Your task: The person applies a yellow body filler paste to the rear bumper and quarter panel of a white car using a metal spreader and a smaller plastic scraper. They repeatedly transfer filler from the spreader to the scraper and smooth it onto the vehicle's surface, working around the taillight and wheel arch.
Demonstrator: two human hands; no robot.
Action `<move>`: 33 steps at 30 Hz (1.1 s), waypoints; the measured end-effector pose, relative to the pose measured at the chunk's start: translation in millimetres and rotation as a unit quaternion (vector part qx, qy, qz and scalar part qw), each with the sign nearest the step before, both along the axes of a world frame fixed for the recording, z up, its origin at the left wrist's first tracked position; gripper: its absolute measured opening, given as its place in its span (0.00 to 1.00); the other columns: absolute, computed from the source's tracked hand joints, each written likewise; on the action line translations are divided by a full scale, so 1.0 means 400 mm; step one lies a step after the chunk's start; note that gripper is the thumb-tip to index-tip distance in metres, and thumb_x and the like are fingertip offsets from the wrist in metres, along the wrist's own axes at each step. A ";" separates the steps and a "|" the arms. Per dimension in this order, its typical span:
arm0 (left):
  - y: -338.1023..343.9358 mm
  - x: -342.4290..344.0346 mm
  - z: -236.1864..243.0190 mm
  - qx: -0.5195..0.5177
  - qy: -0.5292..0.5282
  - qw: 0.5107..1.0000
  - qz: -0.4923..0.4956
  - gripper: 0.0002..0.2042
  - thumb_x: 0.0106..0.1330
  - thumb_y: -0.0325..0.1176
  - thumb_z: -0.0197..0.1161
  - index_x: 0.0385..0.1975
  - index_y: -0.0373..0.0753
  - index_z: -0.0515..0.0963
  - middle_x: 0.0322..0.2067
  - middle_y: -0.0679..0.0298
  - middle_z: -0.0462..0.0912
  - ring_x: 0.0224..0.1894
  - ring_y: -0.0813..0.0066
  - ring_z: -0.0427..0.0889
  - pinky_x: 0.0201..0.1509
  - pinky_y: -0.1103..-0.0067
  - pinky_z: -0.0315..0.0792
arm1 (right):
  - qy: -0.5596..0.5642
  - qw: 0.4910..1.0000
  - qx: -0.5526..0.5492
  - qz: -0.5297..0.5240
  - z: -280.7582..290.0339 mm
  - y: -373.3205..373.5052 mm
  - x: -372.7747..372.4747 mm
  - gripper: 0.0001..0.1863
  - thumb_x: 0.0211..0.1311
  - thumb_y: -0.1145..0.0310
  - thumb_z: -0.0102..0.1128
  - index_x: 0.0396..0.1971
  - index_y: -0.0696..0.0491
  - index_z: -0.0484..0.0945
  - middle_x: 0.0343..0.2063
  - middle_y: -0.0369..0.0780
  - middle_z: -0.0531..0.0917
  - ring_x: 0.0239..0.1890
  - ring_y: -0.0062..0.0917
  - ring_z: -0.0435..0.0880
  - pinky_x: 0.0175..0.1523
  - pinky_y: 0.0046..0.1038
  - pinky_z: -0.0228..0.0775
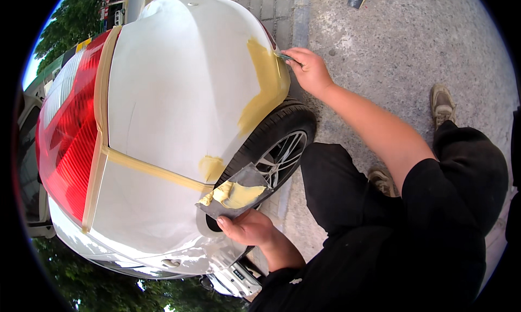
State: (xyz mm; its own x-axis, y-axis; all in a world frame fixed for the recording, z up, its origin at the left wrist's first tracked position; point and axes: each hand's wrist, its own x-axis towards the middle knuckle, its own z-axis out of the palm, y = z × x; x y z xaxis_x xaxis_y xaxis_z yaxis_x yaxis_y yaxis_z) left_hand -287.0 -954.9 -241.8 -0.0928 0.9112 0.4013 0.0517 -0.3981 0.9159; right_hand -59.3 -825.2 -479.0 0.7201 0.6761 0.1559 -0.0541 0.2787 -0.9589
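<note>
Right hand point(310, 70) closed in a grip on a small spreader blade point(284, 57), its tip touching the yellow filler point(266, 89) along the white car panel point(179, 95) above the wheel point(279, 149). Left hand point(247, 228) clasped around a dark mixing board point(239, 195) smeared with filler, just beside the wheel. Masking tape point(146, 168) across the panel, beside the red tail light point(70, 143).

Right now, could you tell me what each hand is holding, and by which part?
Left hand grips a filler-smeared board by its lower edge; right hand pinches a spreader at its back end.
</note>
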 end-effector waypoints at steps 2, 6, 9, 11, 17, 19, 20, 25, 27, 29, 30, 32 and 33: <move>0.003 -0.003 -0.002 -0.003 0.001 1.000 -0.017 0.25 0.75 0.42 0.43 0.62 0.28 0.65 0.58 0.51 0.73 0.60 0.60 0.73 0.66 0.66 0.64 | -0.030 1.000 -0.001 -0.003 -0.010 0.004 -0.008 0.14 0.60 0.79 0.60 0.46 0.57 0.81 0.46 0.44 0.83 0.48 0.37 0.81 0.53 0.31 0.74; 0.008 -0.002 -0.004 -0.004 0.002 1.000 -0.024 0.25 0.75 0.42 0.43 0.62 0.28 0.65 0.59 0.51 0.73 0.60 0.60 0.73 0.66 0.66 0.64 | -0.098 0.995 0.014 0.032 -0.015 -0.066 -0.066 0.15 0.58 0.81 0.60 0.46 0.56 0.81 0.45 0.43 0.83 0.48 0.38 0.81 0.55 0.32 0.73; 0.016 0.005 -0.011 -0.009 0.000 0.999 -0.034 0.25 0.75 0.42 0.42 0.62 0.28 0.65 0.59 0.52 0.73 0.60 0.61 0.73 0.67 0.67 0.64 | -0.120 0.991 0.021 0.060 -0.028 -0.082 -0.041 0.16 0.58 0.81 0.59 0.46 0.55 0.82 0.45 0.43 0.83 0.49 0.37 0.81 0.55 0.32 0.73; 0.021 0.011 -0.013 -0.011 -0.002 0.999 -0.040 0.24 0.75 0.42 0.42 0.62 0.29 0.65 0.59 0.53 0.73 0.60 0.61 0.73 0.67 0.67 0.64 | -0.117 0.991 0.019 0.065 -0.037 -0.072 -0.016 0.17 0.58 0.81 0.59 0.47 0.54 0.82 0.45 0.42 0.83 0.49 0.37 0.81 0.54 0.31 0.73; 0.024 0.032 -0.022 -0.013 0.000 0.999 -0.045 0.24 0.75 0.42 0.42 0.62 0.29 0.66 0.59 0.53 0.73 0.60 0.62 0.73 0.66 0.67 0.64 | -0.035 0.998 0.010 0.045 -0.021 0.022 0.046 0.15 0.61 0.79 0.59 0.48 0.54 0.82 0.46 0.44 0.83 0.50 0.37 0.81 0.54 0.30 0.74; 0.024 0.031 -0.018 -0.016 0.008 0.998 -0.054 0.24 0.75 0.42 0.42 0.62 0.29 0.66 0.59 0.53 0.73 0.60 0.62 0.73 0.66 0.67 0.64 | -0.045 0.999 0.008 0.025 -0.015 0.012 0.018 0.16 0.58 0.80 0.59 0.47 0.55 0.82 0.46 0.43 0.83 0.50 0.38 0.80 0.55 0.33 0.73; 0.024 0.030 -0.018 -0.017 0.003 0.998 -0.054 0.24 0.75 0.42 0.42 0.62 0.29 0.66 0.59 0.53 0.73 0.60 0.62 0.73 0.66 0.67 0.64 | -0.050 0.999 0.008 0.017 -0.010 0.002 -0.004 0.16 0.57 0.80 0.59 0.46 0.56 0.82 0.45 0.43 0.83 0.50 0.39 0.79 0.56 0.34 0.73; 0.027 0.041 -0.021 -0.029 -0.009 0.997 -0.066 0.25 0.76 0.43 0.42 0.62 0.29 0.66 0.58 0.53 0.74 0.60 0.62 0.73 0.66 0.67 0.64 | -0.127 0.988 0.042 0.081 -0.038 -0.090 -0.064 0.19 0.53 0.82 0.58 0.47 0.54 0.82 0.46 0.42 0.82 0.52 0.38 0.78 0.58 0.34 0.72; 0.033 0.047 -0.024 -0.028 -0.011 0.997 -0.064 0.25 0.76 0.43 0.42 0.62 0.29 0.66 0.58 0.53 0.74 0.60 0.62 0.73 0.66 0.67 0.65 | -0.136 0.985 0.037 0.100 -0.042 -0.106 -0.063 0.19 0.54 0.82 0.58 0.47 0.54 0.82 0.46 0.42 0.82 0.52 0.38 0.78 0.57 0.34 0.72; 0.035 0.047 -0.023 -0.023 -0.009 0.998 -0.066 0.25 0.76 0.43 0.42 0.62 0.29 0.66 0.58 0.53 0.74 0.60 0.62 0.73 0.66 0.67 0.65 | -0.109 0.991 0.028 0.078 -0.025 -0.090 -0.036 0.18 0.55 0.81 0.59 0.47 0.54 0.82 0.45 0.42 0.83 0.51 0.38 0.79 0.56 0.34 0.72; 0.034 0.047 -0.021 -0.019 -0.008 0.997 -0.068 0.25 0.76 0.43 0.42 0.61 0.29 0.66 0.58 0.53 0.74 0.59 0.62 0.73 0.66 0.67 0.65 | -0.095 0.993 0.023 0.067 -0.015 -0.078 -0.016 0.18 0.56 0.81 0.59 0.47 0.54 0.82 0.45 0.42 0.83 0.50 0.38 0.79 0.56 0.34 0.73; 0.035 0.048 -0.020 -0.018 -0.011 0.997 -0.069 0.25 0.76 0.43 0.42 0.61 0.28 0.66 0.58 0.53 0.74 0.59 0.61 0.73 0.66 0.67 0.65 | -0.038 0.998 0.027 0.031 0.005 -0.035 0.024 0.17 0.56 0.80 0.60 0.47 0.54 0.82 0.45 0.43 0.84 0.50 0.38 0.80 0.55 0.34 0.73; 0.034 0.048 -0.022 -0.018 -0.015 0.998 -0.064 0.25 0.76 0.43 0.42 0.61 0.28 0.66 0.58 0.53 0.74 0.59 0.61 0.73 0.65 0.67 0.65 | -0.009 0.999 0.029 0.014 0.021 -0.014 0.041 0.16 0.57 0.79 0.60 0.47 0.54 0.82 0.44 0.43 0.84 0.49 0.38 0.80 0.55 0.34 0.73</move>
